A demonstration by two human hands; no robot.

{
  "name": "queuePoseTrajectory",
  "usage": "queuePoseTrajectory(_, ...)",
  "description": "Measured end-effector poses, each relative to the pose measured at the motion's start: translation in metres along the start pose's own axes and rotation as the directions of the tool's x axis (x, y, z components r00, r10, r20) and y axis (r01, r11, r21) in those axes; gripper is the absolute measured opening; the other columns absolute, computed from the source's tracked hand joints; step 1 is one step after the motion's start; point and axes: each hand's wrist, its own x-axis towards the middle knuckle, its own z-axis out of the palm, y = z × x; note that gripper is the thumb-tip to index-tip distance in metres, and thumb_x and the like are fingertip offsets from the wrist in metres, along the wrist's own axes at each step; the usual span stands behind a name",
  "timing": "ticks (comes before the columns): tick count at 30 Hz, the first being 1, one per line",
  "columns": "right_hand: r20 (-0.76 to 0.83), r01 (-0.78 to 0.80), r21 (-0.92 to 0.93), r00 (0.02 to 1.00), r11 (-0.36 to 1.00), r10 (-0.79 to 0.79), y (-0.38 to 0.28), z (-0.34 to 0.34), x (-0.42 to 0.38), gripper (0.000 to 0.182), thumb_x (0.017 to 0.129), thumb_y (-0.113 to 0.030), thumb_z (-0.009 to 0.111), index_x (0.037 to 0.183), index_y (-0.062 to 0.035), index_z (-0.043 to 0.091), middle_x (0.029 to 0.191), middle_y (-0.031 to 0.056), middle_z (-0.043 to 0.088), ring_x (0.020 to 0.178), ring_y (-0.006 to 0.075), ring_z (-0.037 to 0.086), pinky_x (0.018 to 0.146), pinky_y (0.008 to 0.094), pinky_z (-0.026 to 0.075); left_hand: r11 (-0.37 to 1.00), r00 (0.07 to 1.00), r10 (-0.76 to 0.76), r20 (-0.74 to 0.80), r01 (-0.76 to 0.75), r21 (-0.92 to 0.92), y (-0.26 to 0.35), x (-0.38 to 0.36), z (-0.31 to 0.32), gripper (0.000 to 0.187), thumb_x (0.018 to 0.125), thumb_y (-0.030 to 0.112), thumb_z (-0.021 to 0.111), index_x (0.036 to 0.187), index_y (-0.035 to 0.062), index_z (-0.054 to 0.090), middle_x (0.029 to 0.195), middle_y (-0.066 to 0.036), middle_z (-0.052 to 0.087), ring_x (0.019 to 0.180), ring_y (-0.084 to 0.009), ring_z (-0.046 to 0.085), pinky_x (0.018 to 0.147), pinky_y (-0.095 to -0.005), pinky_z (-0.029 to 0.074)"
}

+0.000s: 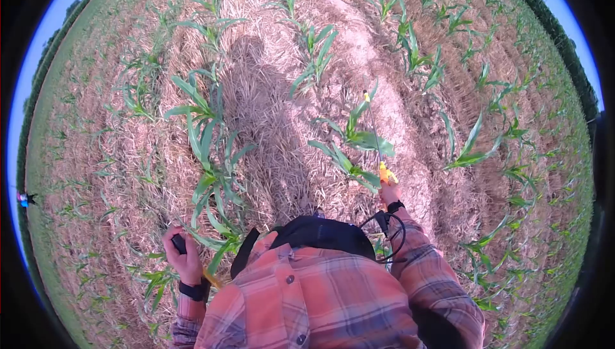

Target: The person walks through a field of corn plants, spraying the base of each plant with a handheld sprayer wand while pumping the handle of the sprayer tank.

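Note:
My right hand [390, 193] is closed around the yellow handle of a spray wand [386, 173]. Its thin dark lance points forward over the ground and ends in a small yellow nozzle [367, 97]. Just left of the lance grows a young corn plant [352, 132], close to the nozzle. A black hose [404, 237] loops beside my right wrist. At the lower left, my left hand [184, 260] curls around a black grip-like piece [179, 243]; what it belongs to is hidden. Corn leaves [214, 240] reach close to that hand.
Rows of young corn [206, 115] run forward on both sides, with dry straw [275, 137] and bare soil [359, 41] between them. My shadow [246, 86] falls ahead. A distant person [24, 200] stands at the far left edge. Trees line the field's borders.

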Motion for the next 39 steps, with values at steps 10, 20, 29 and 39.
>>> queuePoseTrajectory(10, -0.079, -0.120, 0.134, 0.988, 0.984, 0.131, -0.061, 0.010, 0.024, 0.022, 0.078, -0.023, 0.051, 0.073, -0.0018, 0.049, 0.049, 0.0051, 0.047, 0.032, 0.0128, 0.041, 0.028, 0.0273, 0.034, 0.973, 0.993, -0.050, 0.111, 0.023, 0.232, -0.059, 0.064, 0.072, 0.020, 0.073, 0.000, 0.049, 0.091, 0.0053, 0.046, 0.070, -0.002, 0.044, 0.058, -0.0084, 0.039, 0.051, -0.0230, 0.033)
queuePoseTrajectory(20, 0.356, 0.276, -0.267, 0.919, 0.923, -0.171, -0.137, 0.111, 0.004, 0.029, 0.076, -0.032, 0.052, 0.070, -0.0045, 0.056, 0.048, 0.0030, 0.050, 0.039, 0.0107, 0.048, 0.037, 0.0259, 0.037, 0.982, 0.979, -0.100, 0.177, 0.068, 0.176, -0.098, 0.170, 0.119, 0.020, 0.073, 0.001, 0.049, 0.091, 0.0071, 0.045, 0.059, -0.001, 0.041, 0.051, -0.0083, 0.039, 0.047, -0.0232, 0.033)
queuePoseTrajectory(29, 0.781, 0.693, -0.364, 0.591, 0.623, -0.201, -0.245, 0.168, 0.009, 0.037, 0.074, -0.041, 0.048, 0.081, -0.0051, 0.055, 0.076, 0.0158, 0.057, 0.072, 0.0304, 0.055, 0.063, 0.0374, 0.042, 0.991, 0.983, -0.117, 0.141, 0.124, -0.041, -0.063, 0.235, 0.065, 0.025, 0.072, -0.005, 0.048, 0.095, 0.0052, 0.043, 0.079, -0.001, 0.041, 0.061, -0.0051, 0.036, 0.057, -0.0178, 0.032)
queuePoseTrajectory(39, 0.845, 0.761, -0.321, 0.499, 0.563, -0.193, -0.294, 0.193, 0.055, 0.034, 0.075, -0.037, 0.049, 0.082, -0.0044, 0.056, 0.078, 0.0178, 0.057, 0.074, 0.0344, 0.055, 0.065, 0.0400, 0.042, 0.990, 0.984, -0.136, 0.111, 0.139, -0.016, -0.107, 0.288, 0.114, 0.022, 0.073, -0.002, 0.049, 0.094, 0.0046, 0.044, 0.071, 0.001, 0.039, 0.063, -0.0064, 0.037, 0.056, -0.0200, 0.032)
